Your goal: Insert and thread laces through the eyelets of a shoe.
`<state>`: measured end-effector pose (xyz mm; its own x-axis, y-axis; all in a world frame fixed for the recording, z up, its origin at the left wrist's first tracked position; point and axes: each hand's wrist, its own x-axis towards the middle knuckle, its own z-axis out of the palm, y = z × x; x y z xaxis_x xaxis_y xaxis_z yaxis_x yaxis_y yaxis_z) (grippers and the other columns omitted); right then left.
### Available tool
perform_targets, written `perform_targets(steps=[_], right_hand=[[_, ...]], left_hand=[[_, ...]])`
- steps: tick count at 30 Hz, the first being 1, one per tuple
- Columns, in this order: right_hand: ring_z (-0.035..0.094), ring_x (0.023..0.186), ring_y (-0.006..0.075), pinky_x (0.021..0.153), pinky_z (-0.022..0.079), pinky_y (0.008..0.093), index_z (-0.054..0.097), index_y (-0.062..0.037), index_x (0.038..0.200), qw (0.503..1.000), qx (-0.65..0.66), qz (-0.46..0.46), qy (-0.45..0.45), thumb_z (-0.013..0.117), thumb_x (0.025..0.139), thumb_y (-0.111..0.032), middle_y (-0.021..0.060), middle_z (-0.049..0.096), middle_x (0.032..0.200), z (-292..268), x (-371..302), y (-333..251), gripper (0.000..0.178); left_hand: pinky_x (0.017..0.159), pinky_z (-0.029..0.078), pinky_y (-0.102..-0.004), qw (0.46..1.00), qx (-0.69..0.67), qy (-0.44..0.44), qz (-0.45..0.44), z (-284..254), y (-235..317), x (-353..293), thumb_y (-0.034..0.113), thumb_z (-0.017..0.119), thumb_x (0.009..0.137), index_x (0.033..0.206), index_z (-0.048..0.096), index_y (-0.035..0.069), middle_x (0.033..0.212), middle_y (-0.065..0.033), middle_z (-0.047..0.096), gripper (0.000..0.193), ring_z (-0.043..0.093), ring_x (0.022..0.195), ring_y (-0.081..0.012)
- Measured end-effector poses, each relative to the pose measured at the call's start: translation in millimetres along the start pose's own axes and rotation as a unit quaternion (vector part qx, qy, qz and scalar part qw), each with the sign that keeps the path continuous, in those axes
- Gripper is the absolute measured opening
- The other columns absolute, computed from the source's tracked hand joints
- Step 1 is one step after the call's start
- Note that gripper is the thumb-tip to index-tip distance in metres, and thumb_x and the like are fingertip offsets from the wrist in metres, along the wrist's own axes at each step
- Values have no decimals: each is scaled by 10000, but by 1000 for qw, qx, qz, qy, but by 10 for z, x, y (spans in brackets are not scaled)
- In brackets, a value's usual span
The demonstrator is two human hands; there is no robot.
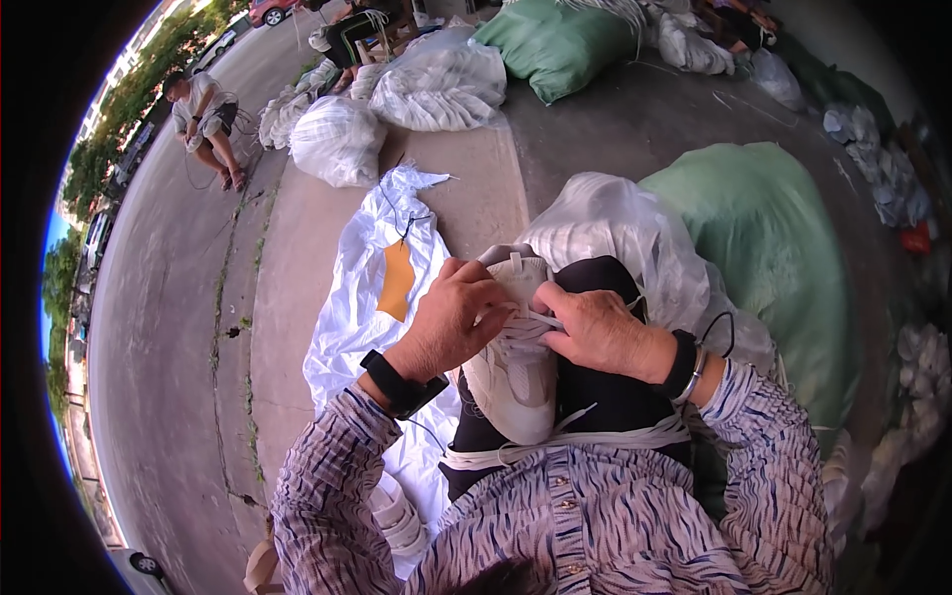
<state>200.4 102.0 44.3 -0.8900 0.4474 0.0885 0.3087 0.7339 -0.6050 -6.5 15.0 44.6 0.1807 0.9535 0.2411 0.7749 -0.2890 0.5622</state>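
Observation:
An off-white sneaker (511, 387) rests on black cloth (585, 382) over my lap, its toe toward me. My left hand (458, 312) is closed at the left side of the lacing, fingers curled on the shoelace (524, 322); its fingertips are partly hidden. From the right, my right hand (607, 332) pinches the same lace between thumb and forefinger. Several loose white laces (595, 436) lie across my lap below the toe. Another white shoe (399, 516) is partly visible beside my left forearm.
A white plastic sheet (342, 317) with an orange piece (397, 282) lies left of my lap. Clear bags (620, 223) and a big green sack (769, 228) stand at the right. More bags (337, 139) lie ahead. A person (206, 119) sits far left.

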Motion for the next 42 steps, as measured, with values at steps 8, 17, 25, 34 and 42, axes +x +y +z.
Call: perform_targets(steps=[8,17,25,34,42], right_hand=[[645,740,326,659,504,402,529,-51,923,994,-73,-79,23,621,771,-118,154,636,778,-42,75,48,190],[625,676,315,619,488,390,638,-38,735,995,16,92,24,620,786,-199,153,630,711,-30,178,96,170],[540,448,126,479,425,261,620,12,700,938,187,163,-244,540,801,-170,56,564,524,-188,195,48,223],[628,651,335,620,517,388,591,-24,851,1000,-6,-21,1,600,829,-216,163,620,707,1,-170,50,194],[641,613,284,535,526,344,559,-22,1097,983,-136,-120,-7,647,782,-155,116,603,717,-76,-207,-10,354]], left_hand=[[802,435,-372,999,11,-23,-26,-51,85,42,110,673,711,825,681,93,871,-72,584,115,496,904,-281],[728,501,-376,984,155,-39,-83,65,202,114,161,627,688,775,678,88,891,-79,580,124,502,927,-279],[730,512,-383,974,190,40,-114,124,281,118,167,635,693,772,640,76,918,-76,584,121,529,918,-290],[720,509,-384,986,133,1,-103,29,232,135,186,653,728,777,624,77,893,-69,606,123,551,888,-289],[773,469,-352,982,164,-58,-72,-45,264,169,114,688,710,807,628,87,855,-55,610,117,536,885,-266]])
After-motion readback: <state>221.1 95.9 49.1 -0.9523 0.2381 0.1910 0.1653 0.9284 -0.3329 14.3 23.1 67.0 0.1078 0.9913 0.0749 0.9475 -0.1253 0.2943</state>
